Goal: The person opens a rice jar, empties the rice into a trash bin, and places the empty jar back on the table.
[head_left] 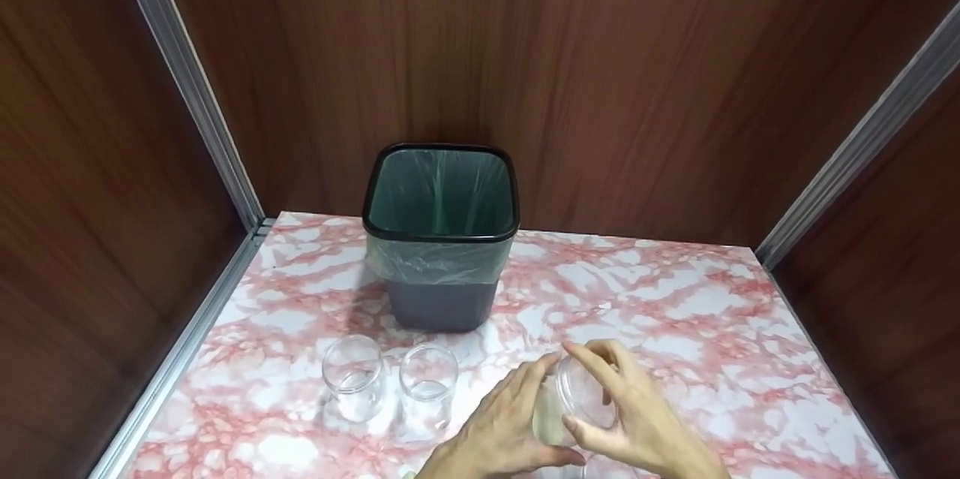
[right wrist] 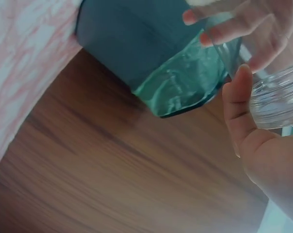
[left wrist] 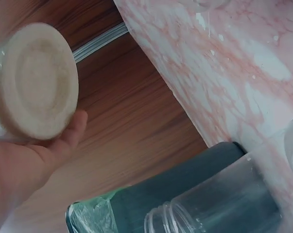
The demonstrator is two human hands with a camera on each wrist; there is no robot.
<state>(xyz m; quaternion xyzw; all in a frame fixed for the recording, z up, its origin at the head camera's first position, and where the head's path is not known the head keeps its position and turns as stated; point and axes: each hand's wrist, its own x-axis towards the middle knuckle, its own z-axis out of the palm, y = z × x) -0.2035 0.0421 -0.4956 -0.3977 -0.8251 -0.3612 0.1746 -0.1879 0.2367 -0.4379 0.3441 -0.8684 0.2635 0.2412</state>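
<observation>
A clear jar (head_left: 549,415) is tilted on its side between both hands, low in the head view, with its round rim towards the right. My left hand (head_left: 499,419) grips the jar's body, fingers over the top and thumb below. The fingers and thumb of my right hand (head_left: 626,404) curl round the rim end. Its pale beige round base (left wrist: 37,80) faces the left wrist camera. From the right wrist, the threaded neck (right wrist: 277,104) shows beside the right thumb, with fingers visible through the clear wall.
Two clear jars (head_left: 354,378) (head_left: 427,385) stand upright on the pink-and-white marbled table (head_left: 289,381). Behind them is a dark bin (head_left: 442,306) with a greenish plastic liner. Wood-grain panels (head_left: 600,88) close off the back and sides. Part of another clear rim shows below the hands.
</observation>
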